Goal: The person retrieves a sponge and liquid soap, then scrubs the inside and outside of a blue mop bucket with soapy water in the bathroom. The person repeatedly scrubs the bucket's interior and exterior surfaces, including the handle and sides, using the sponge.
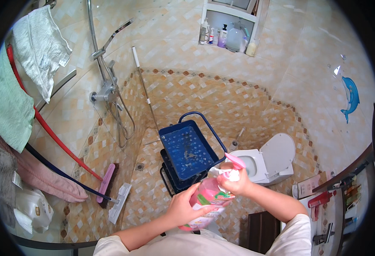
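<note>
My left hand (181,204) is wrapped around the body of a pink plastic pump bottle (203,192) that bears a printed label. My right hand (237,185) grips the same bottle at its neck, just under the pink pump head (236,161). Some crumpled white material (215,172), perhaps tissue or cloth, is pinched in the right hand around the neck. The bottle is tilted in front of my body. Beyond it stands a dark blue tiered trolley (170,132); its top tray has small flower-shaped marks and a murky patch on its floor.
A white toilet (251,153) with raised lid stands right of the trolley, a toilet brush (237,139) behind it. At left are a pink broom (106,184), a white squeegee head (119,203) and hanging towels (8,102). A shower set (106,92) is on the wall; several bottles (222,36) line the window ledge.
</note>
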A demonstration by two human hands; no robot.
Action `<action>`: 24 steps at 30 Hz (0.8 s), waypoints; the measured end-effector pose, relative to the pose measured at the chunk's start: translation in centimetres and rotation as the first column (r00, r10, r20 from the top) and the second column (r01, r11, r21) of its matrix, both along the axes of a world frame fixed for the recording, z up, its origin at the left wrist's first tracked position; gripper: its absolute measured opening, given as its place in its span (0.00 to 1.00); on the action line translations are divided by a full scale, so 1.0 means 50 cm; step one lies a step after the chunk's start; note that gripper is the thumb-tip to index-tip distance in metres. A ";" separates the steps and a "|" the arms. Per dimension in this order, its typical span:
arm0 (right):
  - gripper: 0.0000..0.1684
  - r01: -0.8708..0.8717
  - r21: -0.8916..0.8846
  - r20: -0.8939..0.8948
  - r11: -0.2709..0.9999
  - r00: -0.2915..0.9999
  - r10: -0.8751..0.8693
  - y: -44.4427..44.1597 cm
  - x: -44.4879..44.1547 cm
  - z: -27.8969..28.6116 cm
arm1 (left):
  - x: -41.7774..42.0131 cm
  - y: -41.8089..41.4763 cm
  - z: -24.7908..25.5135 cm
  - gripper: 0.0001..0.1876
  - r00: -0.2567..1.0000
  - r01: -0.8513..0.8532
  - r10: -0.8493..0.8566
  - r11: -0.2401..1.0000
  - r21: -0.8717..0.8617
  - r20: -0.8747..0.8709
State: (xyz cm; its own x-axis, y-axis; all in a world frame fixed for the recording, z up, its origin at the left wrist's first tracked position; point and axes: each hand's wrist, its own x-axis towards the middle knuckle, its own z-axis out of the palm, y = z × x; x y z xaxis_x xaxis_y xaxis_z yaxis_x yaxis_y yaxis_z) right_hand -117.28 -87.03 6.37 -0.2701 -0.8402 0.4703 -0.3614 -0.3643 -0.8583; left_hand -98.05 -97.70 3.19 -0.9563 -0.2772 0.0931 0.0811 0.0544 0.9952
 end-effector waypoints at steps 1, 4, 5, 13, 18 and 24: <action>0.44 -0.143 -0.113 -0.030 0.983 0.990 0.140 -0.003 0.004 0.019 | 0.001 -0.004 -0.009 0.41 0.989 0.145 -0.133 0.969 0.199 -0.070; 0.48 -0.341 -0.117 -0.178 0.933 0.931 0.318 -0.021 0.002 0.078 | -0.040 -0.043 -0.050 0.43 0.771 0.621 -0.536 0.511 0.595 -0.344; 0.49 -0.338 -0.029 -0.178 0.941 0.928 0.328 -0.026 0.002 0.095 | -0.059 -0.055 -0.065 0.43 0.670 0.715 -0.556 0.305 0.629 -0.492; 0.25 0.146 0.355 0.221 0.924 0.947 -0.234 -0.010 -0.047 0.118 | -0.100 -0.155 -0.103 0.47 0.673 0.715 -0.569 0.336 0.614 -0.473; 0.32 0.342 0.243 0.131 0.908 0.916 -0.380 0.069 -0.005 0.046 | -0.091 -0.155 -0.079 0.51 0.883 0.460 -0.410 0.662 0.592 -0.228; 0.27 0.682 0.441 -0.016 0.583 0.656 -0.755 0.133 0.105 -0.007 | -0.117 -0.019 -0.085 0.52 0.976 0.196 -0.193 0.980 0.025 -0.103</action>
State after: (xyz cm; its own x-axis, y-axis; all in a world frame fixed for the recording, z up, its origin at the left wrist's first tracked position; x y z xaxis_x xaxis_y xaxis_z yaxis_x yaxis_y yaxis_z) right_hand -112.05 -80.39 6.04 -0.9024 -0.4273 0.0554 -0.2073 0.3179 -0.9252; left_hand -103.91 -98.62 -1.08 -0.9785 -0.0916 0.1847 0.1860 -0.0064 0.9825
